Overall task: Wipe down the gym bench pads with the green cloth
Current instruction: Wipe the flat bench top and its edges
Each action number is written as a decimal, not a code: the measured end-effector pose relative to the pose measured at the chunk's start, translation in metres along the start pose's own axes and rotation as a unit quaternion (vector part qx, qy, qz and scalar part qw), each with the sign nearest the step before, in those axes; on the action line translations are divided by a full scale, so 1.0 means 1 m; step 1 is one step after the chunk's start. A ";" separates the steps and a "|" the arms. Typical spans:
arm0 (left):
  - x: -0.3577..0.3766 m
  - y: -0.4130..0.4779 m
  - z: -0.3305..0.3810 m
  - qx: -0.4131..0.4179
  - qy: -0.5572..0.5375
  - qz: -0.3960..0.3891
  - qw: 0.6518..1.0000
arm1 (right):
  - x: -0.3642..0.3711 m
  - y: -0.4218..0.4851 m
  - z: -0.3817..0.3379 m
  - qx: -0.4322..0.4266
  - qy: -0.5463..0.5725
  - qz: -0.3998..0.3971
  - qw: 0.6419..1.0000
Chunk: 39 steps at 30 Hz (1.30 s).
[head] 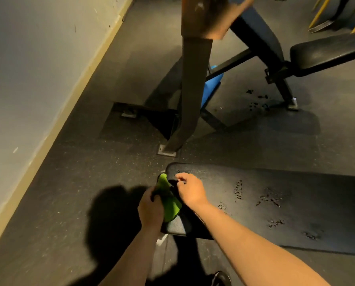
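Left hand (150,209) grips the green cloth (168,200) at the end edge of the bench pad (317,203), right hand (191,190) is curled just beside it, can't tell if it's pinching anything. Looks like early wiping, next sweep should hit those wet drops (269,200)

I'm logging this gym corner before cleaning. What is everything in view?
cloth: one, green, at near pad's left end
near pad: one, black, lower right, wet drops on it
far pad: one, black, upper right
post: one, brown, centre, bolted to floor
blue panel: one, blue, behind post
floor: one, dark, drops below far pad
wall: one, pale, left
left hand: one, grips cloth
right hand: one, fingers curled beside cloth
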State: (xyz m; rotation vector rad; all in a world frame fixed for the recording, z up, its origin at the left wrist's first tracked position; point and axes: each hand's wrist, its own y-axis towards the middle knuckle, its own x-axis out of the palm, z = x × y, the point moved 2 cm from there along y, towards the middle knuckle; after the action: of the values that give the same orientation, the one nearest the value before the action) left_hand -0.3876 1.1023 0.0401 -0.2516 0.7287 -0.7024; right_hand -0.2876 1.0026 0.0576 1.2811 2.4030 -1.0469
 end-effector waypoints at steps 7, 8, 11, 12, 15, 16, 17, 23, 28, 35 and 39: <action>0.074 0.112 -0.049 0.135 -0.023 -0.025 0.990 | 0.029 0.111 0.086 -0.081 -0.185 0.115 0.973; 0.085 0.122 -0.054 0.159 -0.021 -0.058 0.985 | 0.034 0.123 0.095 -0.091 -0.225 0.124 0.962; 0.109 0.143 -0.061 0.176 0.012 -0.133 0.975 | 0.044 0.146 0.106 -0.084 -0.281 0.111 0.950; 0.113 0.150 -0.064 0.173 0.024 -0.141 0.975 | 0.048 0.151 0.109 -0.088 -0.292 0.115 0.946; 0.116 0.159 -0.071 0.133 0.031 -0.165 0.977 | 0.051 0.155 0.112 -0.093 -0.307 0.136 0.937; 0.114 0.158 -0.076 0.121 0.021 -0.175 0.977 | 0.052 0.153 0.113 -0.094 -0.308 0.137 0.937; 0.113 0.156 -0.080 0.114 0.009 -0.180 0.977 | 0.053 0.153 0.114 -0.098 -0.305 0.143 0.937; 0.107 0.135 -0.094 0.130 0.010 -0.133 0.982 | 0.058 0.141 0.112 -0.105 -0.290 0.142 0.941; 0.086 0.108 -0.126 0.106 0.004 -0.122 0.987 | 0.075 0.106 0.117 -0.110 -0.314 0.089 0.939; 0.068 0.075 -0.155 0.096 -0.009 -0.114 0.989 | 0.099 0.066 0.135 -0.130 -0.328 0.074 0.933; 0.070 0.071 -0.146 0.188 0.075 -0.101 0.974 | 0.101 0.063 0.136 -0.127 -0.334 0.064 0.932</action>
State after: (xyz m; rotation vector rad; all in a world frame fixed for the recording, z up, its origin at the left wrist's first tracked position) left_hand -0.4148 1.1117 -0.1342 0.0766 0.7026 -1.0464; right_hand -0.3151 0.9971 -0.1205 0.8021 1.8315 -0.9062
